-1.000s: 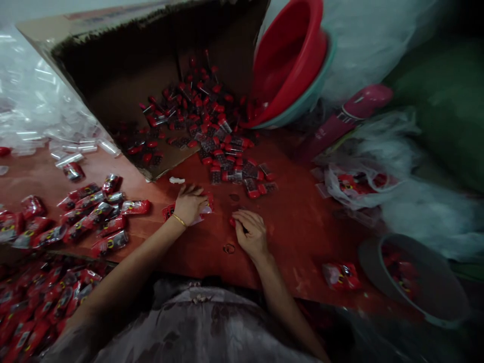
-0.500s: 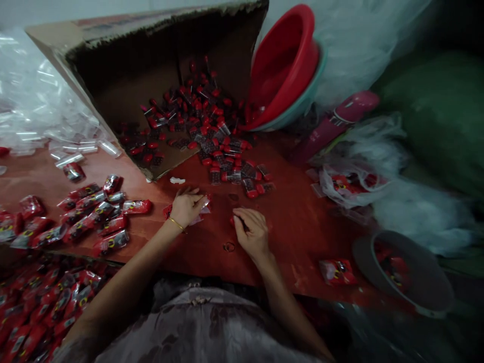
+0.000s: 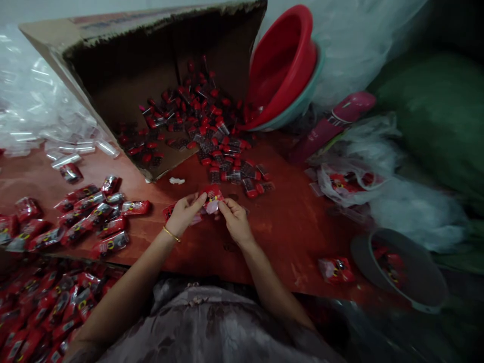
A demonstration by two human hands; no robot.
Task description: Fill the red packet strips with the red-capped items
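Above the red table [image 3: 295, 222], you pinched a small red packet [image 3: 212, 197] between both hands, left hand [image 3: 184, 213] and right hand [image 3: 235, 220] closed on opposite ends, its length running crosswise between them.

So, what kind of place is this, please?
Probably a small hand-packing workshop: a tipped cardboard box spills small red-capped items, sealed red packets pile on the table, and both hands hold one red packet.

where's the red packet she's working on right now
The red packet is held between both hands, left hand and right hand, just above the table.
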